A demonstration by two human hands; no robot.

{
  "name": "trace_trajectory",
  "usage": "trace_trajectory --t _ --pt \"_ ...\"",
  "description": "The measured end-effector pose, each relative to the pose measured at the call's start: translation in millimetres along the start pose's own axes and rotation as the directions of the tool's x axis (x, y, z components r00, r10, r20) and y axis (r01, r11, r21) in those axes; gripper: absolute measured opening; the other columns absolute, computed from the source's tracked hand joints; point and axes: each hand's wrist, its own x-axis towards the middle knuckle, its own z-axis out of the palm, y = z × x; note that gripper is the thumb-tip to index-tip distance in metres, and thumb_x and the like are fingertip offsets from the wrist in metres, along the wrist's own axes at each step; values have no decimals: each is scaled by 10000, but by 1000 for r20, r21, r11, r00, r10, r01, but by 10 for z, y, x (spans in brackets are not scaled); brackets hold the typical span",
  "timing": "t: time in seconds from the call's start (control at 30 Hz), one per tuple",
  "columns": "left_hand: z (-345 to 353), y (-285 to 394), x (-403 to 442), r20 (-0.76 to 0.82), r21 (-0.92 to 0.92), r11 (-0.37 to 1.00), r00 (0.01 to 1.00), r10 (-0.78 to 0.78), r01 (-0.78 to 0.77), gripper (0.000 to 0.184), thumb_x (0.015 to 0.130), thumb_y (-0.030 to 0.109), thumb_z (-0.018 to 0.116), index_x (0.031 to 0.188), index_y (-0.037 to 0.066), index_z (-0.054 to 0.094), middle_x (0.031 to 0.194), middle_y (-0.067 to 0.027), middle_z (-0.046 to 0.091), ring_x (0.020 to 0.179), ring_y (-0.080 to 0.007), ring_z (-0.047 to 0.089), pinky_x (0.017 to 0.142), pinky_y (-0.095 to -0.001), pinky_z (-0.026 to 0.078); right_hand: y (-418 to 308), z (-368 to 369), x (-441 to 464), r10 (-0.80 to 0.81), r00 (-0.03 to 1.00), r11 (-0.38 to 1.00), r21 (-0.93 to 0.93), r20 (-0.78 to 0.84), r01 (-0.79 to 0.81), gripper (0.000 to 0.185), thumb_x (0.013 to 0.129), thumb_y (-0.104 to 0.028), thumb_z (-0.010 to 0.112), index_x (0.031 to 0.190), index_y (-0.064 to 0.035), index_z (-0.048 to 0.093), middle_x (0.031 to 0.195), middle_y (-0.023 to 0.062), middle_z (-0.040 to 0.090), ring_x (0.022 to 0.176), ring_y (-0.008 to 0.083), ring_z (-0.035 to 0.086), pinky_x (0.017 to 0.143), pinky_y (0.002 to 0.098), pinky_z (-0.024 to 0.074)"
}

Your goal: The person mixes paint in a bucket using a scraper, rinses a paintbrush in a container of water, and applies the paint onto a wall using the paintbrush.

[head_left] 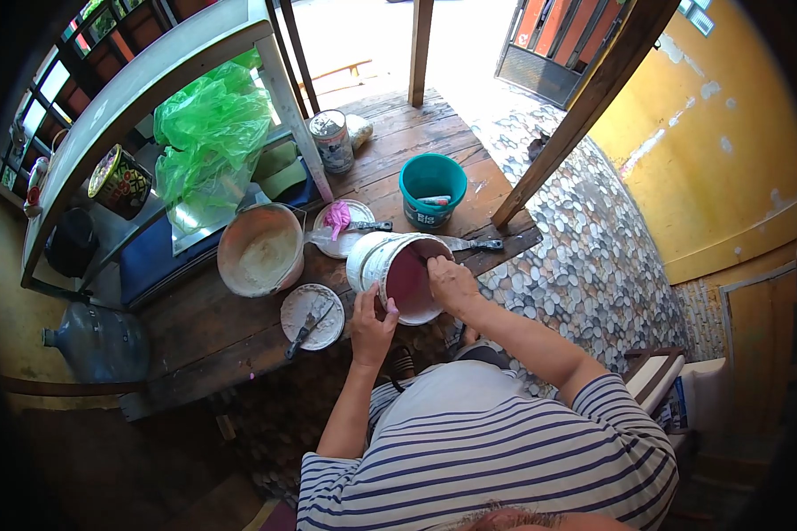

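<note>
at white bucket rim (423, 320); both hands (452, 285)

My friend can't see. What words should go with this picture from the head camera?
A person's left hand steadies a tilted white bucket, pinkish inside; the right hand is at its rim. Nearby, on a wooden table, are a teal bucket, a round tub and a scraper on a lid.

Basin (260, 252) left of bucket (400, 276), teal pail (433, 188) behind.
</note>
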Motion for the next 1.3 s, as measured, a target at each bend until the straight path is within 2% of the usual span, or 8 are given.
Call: trace_trajectory --t 0.2,0.37,0.6,0.73,0.83,1.13,1.23,1.3 --pt "0 -47 37 -19 38 997 997 71 -70 427 902 186 693 1282 20 587 1079 -199 613 908 -406 650 770 -459 543 -193 74 -176 -57 991 985 166 119 37 124 902 -134 584 932 -19 615 905 199 682 805 348 706 721 438 579" --pt "-28 -57 54 2 7 999 999 46 -46 427 905 166 690 1283 -1 580 1061 -202 599 919 -395 626 800 -449 525 -199 27 -152 -122 991 958 266 47 105 156 929 -177 592 937 -24 617 868 191 679 807 336 703 715 436 570" --pt "-56 -61 69 -7 -4 999 999 36 -36 423 914 142 683 1291 -17 576 1036 -186 581 890 -360 604 797 -427 510 24 7 -41 -34 995 999 11 98 33 113 872 -113 593 957 -40 601 926 165 661 817 325 715 689 420 588" --pt "-34 -56 82 -8 13 998 998 68 -67 424 914 143 687 1293 -11 574 1011 -171 574 837 -332 603 754 -419 514 -25 -64 78 5 997 1000 1 77 -5 106 874 -97 586 959 -36 600 926 165 663 821 325 716 692 412 590" --pt "-12 -58 74 -14 -14 998 998 57 -57 401 908 120 709 1263 -26 592 936 -114 553 783 -231 574 718 -348 496 -65 38 2 -19 993 1000 22 117 17 105 877 -97 589 961 -34 601 918 166 668 836 324 716 695 412 589" --pt "-57 -143 78 20 -25 999 999 31 -31 399 920 128 691 1272 -23 580 989 -146 570 823 -278 587 755 -386 509 -252 39 -191 -186 975 950 276 118 148 101 890 -82 571 963 -23 609 915 180 677 830 331 706 736 424 563" --pt "-79 -162 90 5 -37 999 1000 23 -23 394 918 122 693 1268 -22 585 970 -137 568 811 -268 583 747 -381 506 -170 49 -110 -159 978 974 183 137 132 99 891 -83 578 970 -31 609 916 172 680 835 324 711 719 424 571" --pt "-97 -176 101 -7 -44 999 1000 17 -17 393 917 119 695 1268 -22 586 957 -131 565 804 -263 579 742 -378 504 -110 30 -59 -28 989 998 61 148 19 95 887 -81 584 972 -44 605 913 158 677 847 313 717 693 415 580"
